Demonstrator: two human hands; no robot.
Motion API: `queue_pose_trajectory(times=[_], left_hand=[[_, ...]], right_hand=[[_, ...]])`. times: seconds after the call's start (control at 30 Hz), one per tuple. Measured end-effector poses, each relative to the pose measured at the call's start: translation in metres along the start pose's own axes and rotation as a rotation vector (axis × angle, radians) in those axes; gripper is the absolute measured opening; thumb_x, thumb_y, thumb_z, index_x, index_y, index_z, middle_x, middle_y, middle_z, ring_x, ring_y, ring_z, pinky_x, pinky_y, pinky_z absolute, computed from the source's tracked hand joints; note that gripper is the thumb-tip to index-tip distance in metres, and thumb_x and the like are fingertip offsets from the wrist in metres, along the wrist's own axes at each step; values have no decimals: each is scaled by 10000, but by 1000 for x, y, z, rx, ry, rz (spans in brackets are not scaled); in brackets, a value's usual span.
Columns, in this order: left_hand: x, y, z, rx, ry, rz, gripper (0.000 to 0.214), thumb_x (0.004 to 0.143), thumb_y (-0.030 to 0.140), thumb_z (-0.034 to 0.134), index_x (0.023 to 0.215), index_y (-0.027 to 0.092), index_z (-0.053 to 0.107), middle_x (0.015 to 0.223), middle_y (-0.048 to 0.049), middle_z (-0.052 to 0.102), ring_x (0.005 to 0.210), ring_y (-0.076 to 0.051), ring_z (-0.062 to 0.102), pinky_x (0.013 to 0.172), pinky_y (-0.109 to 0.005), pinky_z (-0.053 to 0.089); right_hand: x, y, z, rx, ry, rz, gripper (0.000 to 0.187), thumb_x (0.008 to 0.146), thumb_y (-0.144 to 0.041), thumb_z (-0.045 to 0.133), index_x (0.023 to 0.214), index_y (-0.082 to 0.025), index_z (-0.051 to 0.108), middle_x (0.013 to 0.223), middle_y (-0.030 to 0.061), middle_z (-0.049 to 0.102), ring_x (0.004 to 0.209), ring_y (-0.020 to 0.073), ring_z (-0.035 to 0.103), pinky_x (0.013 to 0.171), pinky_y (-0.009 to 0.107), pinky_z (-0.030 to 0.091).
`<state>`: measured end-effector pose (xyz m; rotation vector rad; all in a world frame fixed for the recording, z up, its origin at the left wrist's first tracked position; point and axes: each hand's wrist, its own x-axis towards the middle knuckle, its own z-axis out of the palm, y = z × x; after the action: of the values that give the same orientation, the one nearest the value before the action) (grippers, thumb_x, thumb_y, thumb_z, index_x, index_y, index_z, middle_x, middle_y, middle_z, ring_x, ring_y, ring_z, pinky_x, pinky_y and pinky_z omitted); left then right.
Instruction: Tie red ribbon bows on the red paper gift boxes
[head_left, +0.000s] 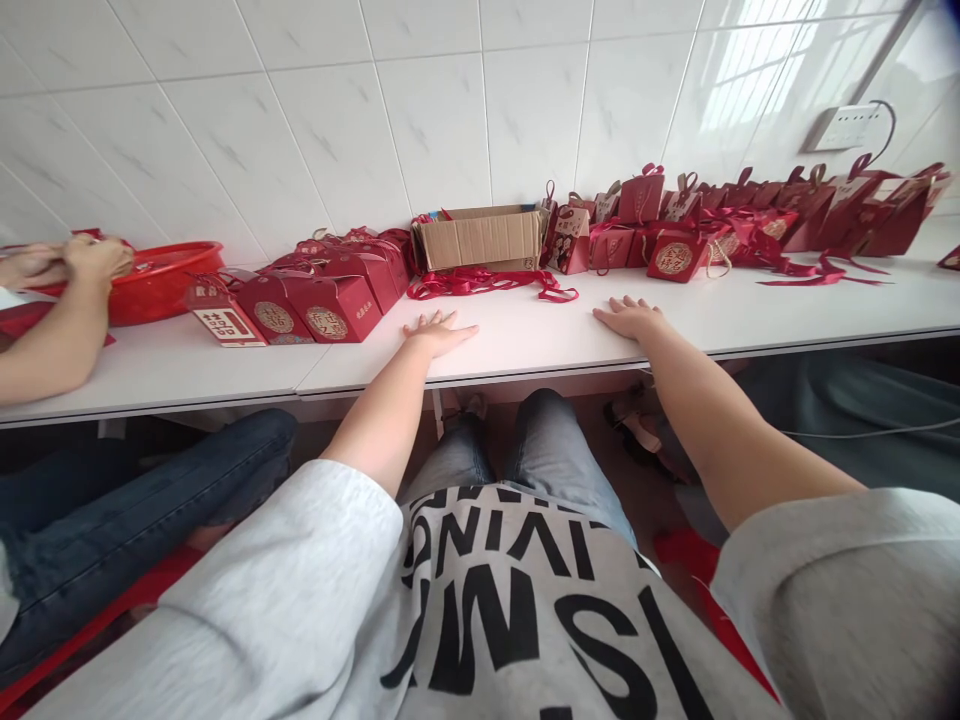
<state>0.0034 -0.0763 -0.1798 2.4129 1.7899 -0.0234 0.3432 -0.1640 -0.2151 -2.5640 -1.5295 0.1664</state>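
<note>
My left hand [439,333] lies flat on the white table [517,340], fingers spread, holding nothing. To its left stand several red gift boxes [330,290] with gold round emblems. My right hand [631,318] also rests palm down near the table's front edge, its fingers apart and empty. Beyond and between the hands is a loose heap of red ribbon [487,284]. Behind the ribbon sits an open cardboard box [480,244] against the tiled wall. The red box with a gold emblem [675,256] is the closest one beyond my right hand.
Many red boxes with ribbon loops [810,210] fill the table's back right, with ribbon ends [832,268] trailing forward. At the left, another person's hands [97,258] work beside a red basin [169,285]. A white power strip [844,128] hangs on the wall.
</note>
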Motion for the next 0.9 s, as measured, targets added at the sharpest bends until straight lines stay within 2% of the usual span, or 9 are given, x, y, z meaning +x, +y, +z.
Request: queue_pose_trajectory(times=[0.47,0.53,0.7,0.9], left_hand=[[-14,0,0,-8,9,1,905,699,802,240,1473,338,180,1575,8,46,1433,-348,0,1101,-619,48],[-13,-1,1,-8,22,-12,933,684,814,251,1478,331,159,1576,9,0,1429,-358,-43,1097,-629,39],[-11,-2,4,14,157,4,1052,646,841,315,1487,298,-8,1544,1,-218,1380,-348,-254,1073,-660,-22],[-11,-3,6,29,177,17,1062,633,856,316,1485,309,-4,1541,-5,-233,1359,-358,-297,1040,-684,-88]], right_hand=[[-18,1,0,4,1,-6,786,848,-688,185,1479,-221,237,1556,81,156,1405,345,161,1112,546,151],[-16,2,1,5,4,-8,791,842,-696,183,1479,-229,238,1557,78,153,1404,348,162,1112,549,147],[-14,2,3,8,12,-9,789,840,-698,187,1477,-236,243,1557,71,157,1405,344,160,1115,540,143],[-16,1,2,1,11,-3,788,840,-691,186,1477,-230,243,1555,66,168,1402,347,171,1112,541,159]])
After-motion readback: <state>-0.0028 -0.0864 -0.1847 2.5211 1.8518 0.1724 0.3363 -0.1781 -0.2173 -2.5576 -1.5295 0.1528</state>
